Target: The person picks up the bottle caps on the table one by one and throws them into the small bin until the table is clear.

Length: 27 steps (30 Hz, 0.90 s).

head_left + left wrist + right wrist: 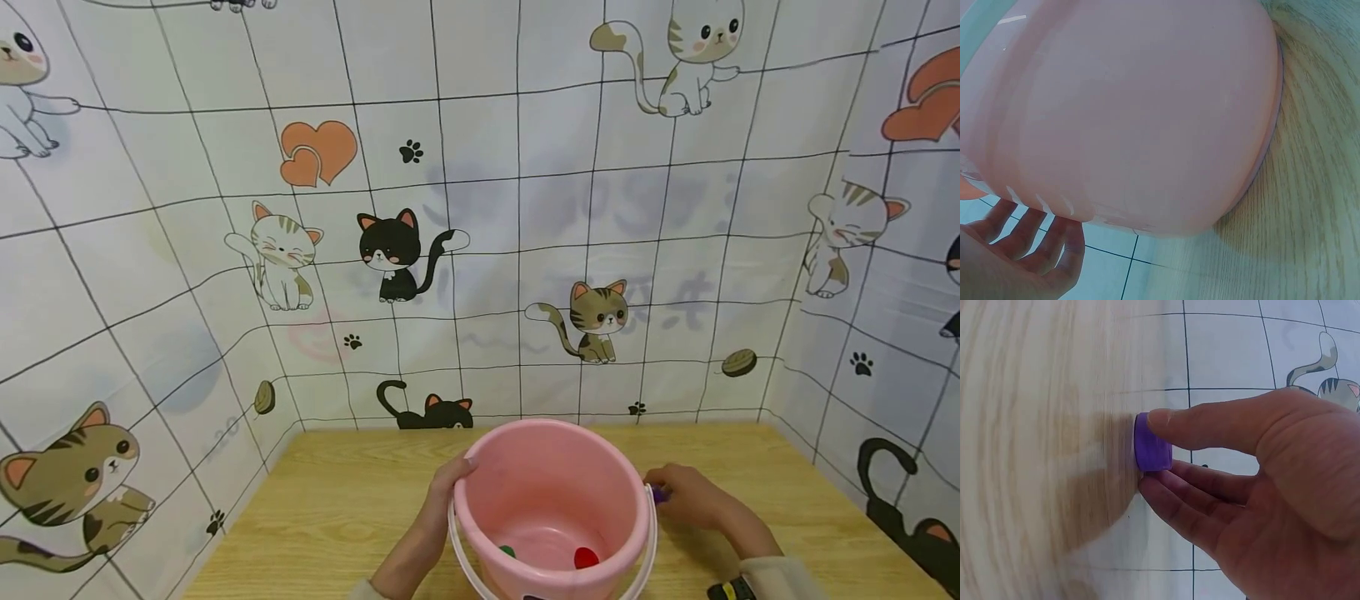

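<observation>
A pink bucket [551,496] with a white handle [647,542] stands on the wooden table. My left hand [442,508] holds its left side, the thumb at the rim; in the left wrist view the fingers [1067,253] lie against the outer wall. Inside the bucket, a red piece [586,557] and a partly hidden green piece [507,551] lie at the bottom. To the right of the bucket, my right hand [692,497] pinches a short purple cylinder [1155,445] between thumb and fingers, close to the tabletop.
The light wooden table [352,492] meets a cat-patterned tiled wall covering [487,333] at the back and both sides. A black and yellow band [731,590] shows at the right wrist.
</observation>
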Each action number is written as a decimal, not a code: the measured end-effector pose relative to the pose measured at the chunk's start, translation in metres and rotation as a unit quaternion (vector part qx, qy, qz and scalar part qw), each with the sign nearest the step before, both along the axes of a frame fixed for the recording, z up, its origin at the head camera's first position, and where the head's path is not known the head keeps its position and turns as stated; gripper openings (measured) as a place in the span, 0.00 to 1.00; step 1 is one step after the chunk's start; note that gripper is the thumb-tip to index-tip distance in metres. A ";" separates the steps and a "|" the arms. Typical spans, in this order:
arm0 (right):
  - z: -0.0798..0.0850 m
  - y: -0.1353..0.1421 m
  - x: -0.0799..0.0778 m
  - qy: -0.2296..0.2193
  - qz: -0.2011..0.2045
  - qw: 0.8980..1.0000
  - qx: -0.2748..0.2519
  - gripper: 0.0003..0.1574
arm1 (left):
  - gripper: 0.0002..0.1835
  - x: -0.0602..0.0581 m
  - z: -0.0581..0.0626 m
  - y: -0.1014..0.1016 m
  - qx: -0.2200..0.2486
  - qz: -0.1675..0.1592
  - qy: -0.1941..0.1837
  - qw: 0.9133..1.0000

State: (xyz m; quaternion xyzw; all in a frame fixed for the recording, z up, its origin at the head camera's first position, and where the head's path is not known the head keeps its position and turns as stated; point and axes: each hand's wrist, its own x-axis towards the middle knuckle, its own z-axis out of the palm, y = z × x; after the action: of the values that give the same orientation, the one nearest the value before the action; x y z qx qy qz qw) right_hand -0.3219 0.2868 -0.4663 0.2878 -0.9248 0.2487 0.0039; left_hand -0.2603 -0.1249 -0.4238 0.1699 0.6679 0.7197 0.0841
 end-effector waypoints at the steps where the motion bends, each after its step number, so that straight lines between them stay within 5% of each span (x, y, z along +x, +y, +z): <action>1: 0.000 0.000 0.000 -0.001 -0.005 1.000 -0.002 0.10 | 0.29 0.000 0.000 0.000 0.001 0.000 0.001 1.000; 27: -0.002 0.002 0.005 -0.028 -0.065 0.996 -0.050 0.15 | 0.29 0.001 0.001 -0.001 -0.007 -0.001 0.004 1.000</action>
State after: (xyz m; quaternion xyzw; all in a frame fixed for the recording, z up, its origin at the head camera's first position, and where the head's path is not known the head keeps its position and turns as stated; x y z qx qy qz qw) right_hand -0.3168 0.2893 -0.4684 0.2198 -0.9278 0.3014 0.0086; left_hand -0.2598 -0.1258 -0.4232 0.1726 0.6729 0.7145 0.0829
